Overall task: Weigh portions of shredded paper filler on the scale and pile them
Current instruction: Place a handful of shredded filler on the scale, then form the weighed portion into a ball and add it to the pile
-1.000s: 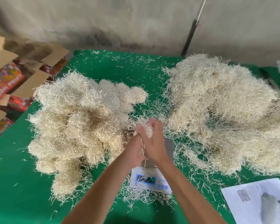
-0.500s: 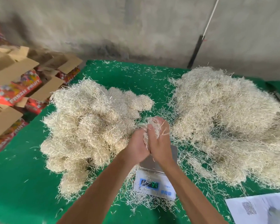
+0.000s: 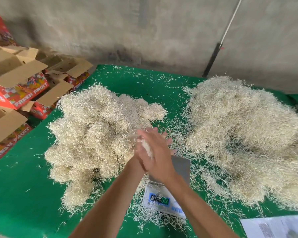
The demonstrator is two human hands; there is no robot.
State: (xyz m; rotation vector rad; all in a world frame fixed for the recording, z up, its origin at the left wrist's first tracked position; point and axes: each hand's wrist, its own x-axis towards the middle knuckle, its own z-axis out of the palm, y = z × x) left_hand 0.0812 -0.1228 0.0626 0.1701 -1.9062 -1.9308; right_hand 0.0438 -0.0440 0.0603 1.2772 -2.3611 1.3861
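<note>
Two heaps of shredded paper filler lie on the green table (image 3: 21, 194): the left pile (image 3: 95, 140) of rounded clumps, judged to be portions already weighed, and the looser right heap (image 3: 244, 134), likely the stock not yet weighed. Between them, above the scale (image 3: 170, 191), the left hand (image 3: 138, 152) and right hand (image 3: 156, 152) are pressed palm to palm with straight fingers, squeezing a small wad (image 3: 145, 145). The scale's platform looks bare. Much filler seemingly remains, so the work appears roughly midway.
</note>
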